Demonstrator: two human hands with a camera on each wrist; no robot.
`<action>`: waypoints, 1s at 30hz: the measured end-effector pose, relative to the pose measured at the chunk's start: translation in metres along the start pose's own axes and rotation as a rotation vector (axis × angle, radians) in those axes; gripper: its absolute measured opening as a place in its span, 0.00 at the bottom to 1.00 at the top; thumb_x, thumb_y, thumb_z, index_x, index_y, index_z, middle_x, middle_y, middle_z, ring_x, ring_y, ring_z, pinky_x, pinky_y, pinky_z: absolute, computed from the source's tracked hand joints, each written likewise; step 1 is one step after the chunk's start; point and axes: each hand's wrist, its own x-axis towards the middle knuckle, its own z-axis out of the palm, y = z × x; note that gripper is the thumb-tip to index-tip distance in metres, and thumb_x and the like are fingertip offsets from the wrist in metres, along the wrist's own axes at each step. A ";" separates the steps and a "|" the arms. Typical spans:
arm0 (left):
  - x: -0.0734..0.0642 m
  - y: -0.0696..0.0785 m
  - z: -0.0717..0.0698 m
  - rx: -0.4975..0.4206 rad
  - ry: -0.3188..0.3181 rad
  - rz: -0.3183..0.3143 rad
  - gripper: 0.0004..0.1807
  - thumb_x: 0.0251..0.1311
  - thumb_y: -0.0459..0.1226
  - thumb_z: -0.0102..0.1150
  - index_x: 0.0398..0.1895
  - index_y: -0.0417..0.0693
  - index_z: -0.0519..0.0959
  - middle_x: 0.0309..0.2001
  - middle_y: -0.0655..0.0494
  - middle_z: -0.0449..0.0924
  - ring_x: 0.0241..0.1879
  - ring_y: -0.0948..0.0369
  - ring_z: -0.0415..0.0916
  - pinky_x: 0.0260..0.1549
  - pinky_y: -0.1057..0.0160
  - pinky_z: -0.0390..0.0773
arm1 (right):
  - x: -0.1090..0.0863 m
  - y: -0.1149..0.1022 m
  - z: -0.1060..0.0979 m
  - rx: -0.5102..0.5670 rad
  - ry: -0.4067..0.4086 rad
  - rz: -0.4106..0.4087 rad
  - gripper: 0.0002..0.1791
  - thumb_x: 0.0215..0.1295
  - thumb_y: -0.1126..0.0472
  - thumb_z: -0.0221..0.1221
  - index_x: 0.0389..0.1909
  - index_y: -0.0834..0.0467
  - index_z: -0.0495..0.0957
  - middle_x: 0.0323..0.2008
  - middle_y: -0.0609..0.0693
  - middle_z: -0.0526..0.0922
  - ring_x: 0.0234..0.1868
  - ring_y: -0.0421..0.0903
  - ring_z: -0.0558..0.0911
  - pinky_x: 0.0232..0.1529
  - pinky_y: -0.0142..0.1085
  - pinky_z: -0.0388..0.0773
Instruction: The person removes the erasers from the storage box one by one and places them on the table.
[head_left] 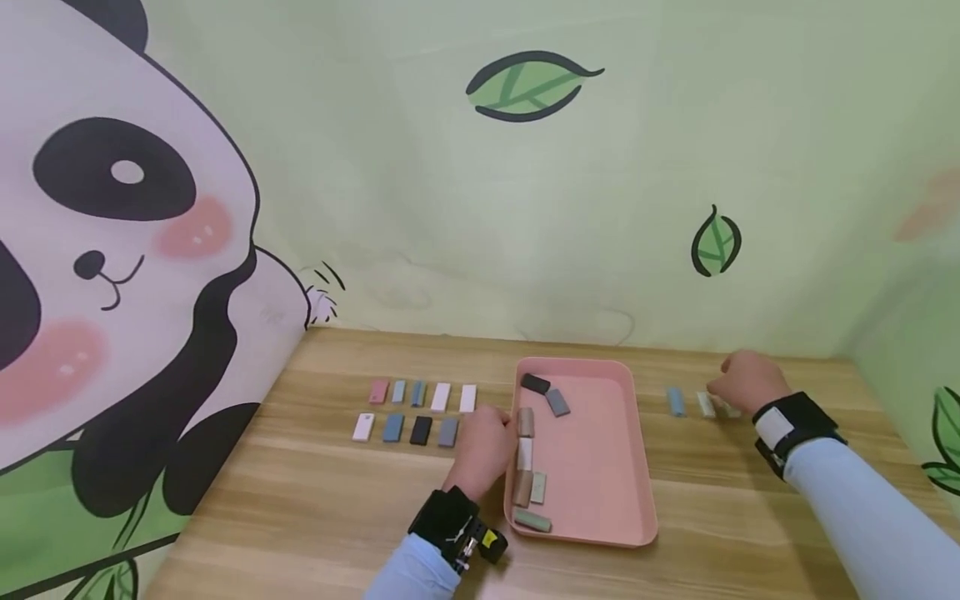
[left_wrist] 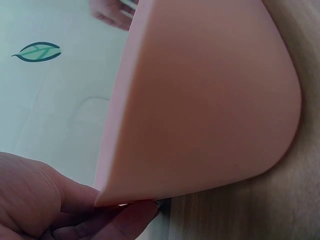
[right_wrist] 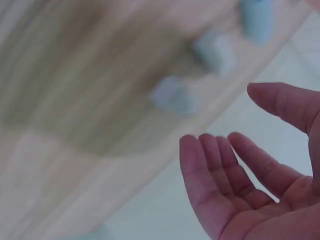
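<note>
A pink tray [head_left: 588, 467] lies on the wooden table with several small blocks along its left side. My left hand [head_left: 486, 442] pinches the tray's left rim; the left wrist view shows thumb and fingers at the edge of the pink tray wall [left_wrist: 210, 110]. At the right, my right hand [head_left: 752, 383] hovers beside a light blue block [head_left: 677, 402] and a whitish block [head_left: 706, 406]. Its fingers are loosely bent and apart in the right wrist view, and the palm [right_wrist: 270, 220] holds nothing. Blurred pale blocks [right_wrist: 215, 51] lie on the table beyond the fingertips.
Left of the tray, two rows of small flat blocks lie on the table, among them a pink one [head_left: 378, 392], a black one [head_left: 421, 430] and a blue one [head_left: 393, 427]. A wall printed with a panda [head_left: 135, 267] and leaves rises behind the table [head_left: 315, 500].
</note>
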 end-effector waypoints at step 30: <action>-0.001 0.001 -0.006 -0.044 -0.045 -0.048 0.15 0.65 0.39 0.49 0.21 0.47 0.78 0.16 0.55 0.70 0.15 0.61 0.69 0.11 0.65 0.67 | 0.010 -0.199 0.069 0.059 -0.098 -0.094 0.18 0.45 0.47 0.65 0.26 0.57 0.73 0.15 0.47 0.69 0.16 0.45 0.70 0.17 0.37 0.63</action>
